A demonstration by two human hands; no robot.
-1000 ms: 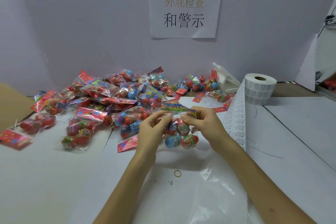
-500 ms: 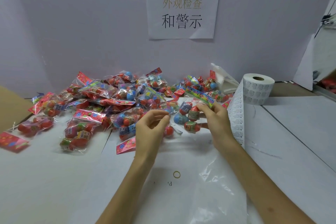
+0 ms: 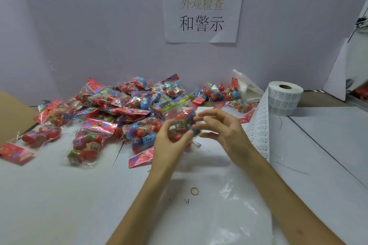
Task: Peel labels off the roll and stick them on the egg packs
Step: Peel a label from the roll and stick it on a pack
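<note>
A clear egg pack with red and blue toy eggs and a green-yellow header sits in my left hand, whose fingers curl round its lower part. Just to its right is my right hand, fingers spread and fairly straight, their tips at the pack's right side; motion blur hides any contact. The white label roll stands upright at the right. Its printed strip hangs down toward me behind my right wrist. A big pile of egg packs lies across the back of the white table.
A flat clear plastic bag lies under my forearms, with a rubber band on it. Brown cardboard borders the far left. A paper sign hangs on the back wall. A white bag lies behind the pile.
The pack went from both hands to my right hand, lifted right, and now sits in my left hand. My right hand has opened beside it.
</note>
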